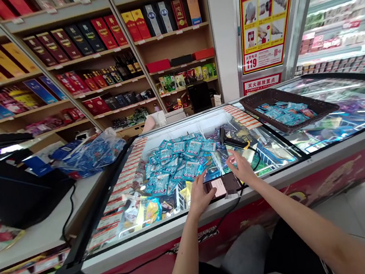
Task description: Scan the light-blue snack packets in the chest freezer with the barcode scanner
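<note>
My left hand (200,194) is open over the front edge of the glass-topped chest freezer, its thumb at the left side of a smartphone (219,187). The phone lies flat with its screen lit; beside it is a dark, flat case or wallet (232,182). My right hand (241,167) is open just right of the phone, fingers spread and holding nothing. Beyond it a black barcode scanner (233,140) rests on the glass, its cable curling towards me. A loose heap of small blue packets (181,160) covers the glass ahead of my left hand.
A dark woven basket (269,119) with more blue packets sits on the freezer at right. Clear plastic bags of blue packets (92,153) and a black machine (0,182) occupy the left counter. Shelves of boxed bottles (81,37) stand behind. A black cable (130,271) runs along the freezer front.
</note>
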A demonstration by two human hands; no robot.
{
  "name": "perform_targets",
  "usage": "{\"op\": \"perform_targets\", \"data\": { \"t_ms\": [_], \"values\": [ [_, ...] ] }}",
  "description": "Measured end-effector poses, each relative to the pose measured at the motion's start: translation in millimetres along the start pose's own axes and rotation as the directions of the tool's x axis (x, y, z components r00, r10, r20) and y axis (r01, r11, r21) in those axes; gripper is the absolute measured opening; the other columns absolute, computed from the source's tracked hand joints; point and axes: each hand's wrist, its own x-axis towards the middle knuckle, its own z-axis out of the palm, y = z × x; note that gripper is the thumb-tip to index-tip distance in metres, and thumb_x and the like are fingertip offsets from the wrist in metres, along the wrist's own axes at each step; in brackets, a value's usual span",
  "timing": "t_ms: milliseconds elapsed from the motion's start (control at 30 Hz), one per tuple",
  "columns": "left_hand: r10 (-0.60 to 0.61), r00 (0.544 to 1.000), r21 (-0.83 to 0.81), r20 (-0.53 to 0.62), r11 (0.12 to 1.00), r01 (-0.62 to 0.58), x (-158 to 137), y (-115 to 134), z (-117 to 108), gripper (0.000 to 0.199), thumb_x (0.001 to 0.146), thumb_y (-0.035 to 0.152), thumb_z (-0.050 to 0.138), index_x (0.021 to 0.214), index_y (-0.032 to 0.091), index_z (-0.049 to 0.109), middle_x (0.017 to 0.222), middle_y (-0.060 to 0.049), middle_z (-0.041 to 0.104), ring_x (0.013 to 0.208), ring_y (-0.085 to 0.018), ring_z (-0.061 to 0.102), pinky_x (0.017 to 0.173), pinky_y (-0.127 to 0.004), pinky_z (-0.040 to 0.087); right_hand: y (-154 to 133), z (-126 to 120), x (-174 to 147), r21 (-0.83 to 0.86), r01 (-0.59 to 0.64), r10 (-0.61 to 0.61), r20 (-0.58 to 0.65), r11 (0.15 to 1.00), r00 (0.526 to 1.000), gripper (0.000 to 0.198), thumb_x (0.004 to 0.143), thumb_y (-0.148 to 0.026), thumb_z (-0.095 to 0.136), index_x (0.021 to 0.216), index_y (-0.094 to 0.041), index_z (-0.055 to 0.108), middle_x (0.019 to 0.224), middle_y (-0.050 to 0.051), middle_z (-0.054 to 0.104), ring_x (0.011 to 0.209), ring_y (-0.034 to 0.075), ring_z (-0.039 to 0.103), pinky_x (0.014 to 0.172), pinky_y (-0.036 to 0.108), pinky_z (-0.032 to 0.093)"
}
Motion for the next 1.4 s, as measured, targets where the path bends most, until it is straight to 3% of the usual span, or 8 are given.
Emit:
{"op": "perform_targets", "data": {
  "t_ms": [333, 667, 900, 1167, 1400],
  "values": [
    [-0.001, 1.000, -0.156, -0.002, 0.988, 0.000, -2, 4, -7, 0.067, 0.074, 0.019, 0.052, 0.137, 0.027, 0.031, 0.132, -0.006, 0.046, 0.124, -0.022, 0.038, 0.105, -0.040, 0.027, 6, 1, 1, 0.063, -0.020, 0.010, 0.168, 0.998, 0.986, 0.037, 0.088, -0.035, 0.039, 0.122, -0.023, 0.047, 0.092, 0.004, 0.064, 0.087, 0.021, 0.058, 0.082, 0.037, 0.042],
    [-0.044, 0.999, -0.319, 0.028, 0.946, 0.051, -6, 4, -14, 0.062, 0.079, 0.016, 0.044, 0.138, 0.027, 0.029, 0.129, -0.006, 0.049, 0.121, -0.019, 0.043, 0.102, -0.038, 0.030, 7, 1, 2, 0.035, -0.020, 0.012, 0.209, 0.999, 0.978, 0.033, 0.089, -0.036, 0.039, 0.115, -0.023, 0.054, 0.084, 0.003, 0.066, 0.085, 0.020, 0.059, 0.082, 0.036, 0.041],
    [-0.058, 0.997, -0.344, 0.059, 0.936, 0.075, -9, 7, -20, 0.067, 0.077, 0.019, 0.050, 0.139, 0.027, 0.027, 0.131, -0.007, 0.048, 0.124, -0.022, 0.039, 0.104, -0.041, 0.028, 6, 1, 1, 0.020, -0.027, 0.022, 0.218, 0.999, 0.976, 0.034, 0.089, -0.036, 0.037, 0.115, -0.024, 0.054, 0.088, 0.003, 0.066, 0.087, 0.020, 0.058, 0.081, 0.035, 0.039],
    [0.030, 0.991, -0.365, 0.131, 0.931, 0.020, -9, 3, -24, 0.077, 0.071, 0.012, 0.051, 0.141, 0.027, 0.022, 0.139, -0.007, 0.039, 0.131, -0.021, 0.031, 0.109, -0.042, 0.021, 8, 2, 2, 0.012, -0.037, 0.034, 0.208, 0.999, 0.978, 0.034, 0.088, -0.038, 0.038, 0.114, -0.023, 0.055, 0.087, 0.003, 0.066, 0.087, 0.020, 0.059, 0.084, 0.036, 0.039],
    [0.001, 0.993, -0.379, 0.115, 0.924, 0.043, -10, 5, -27, 0.072, 0.076, 0.013, 0.045, 0.142, 0.027, 0.019, 0.138, -0.008, 0.041, 0.130, -0.021, 0.033, 0.107, -0.044, 0.025, 10, 2, 6, 0.137, -0.061, 0.020, 0.284, 0.989, 0.959, 0.034, 0.085, -0.032, 0.042, 0.116, -0.023, 0.052, 0.087, 0.001, 0.067, 0.086, 0.019, 0.060, 0.083, 0.035, 0.041]
  ]
}}
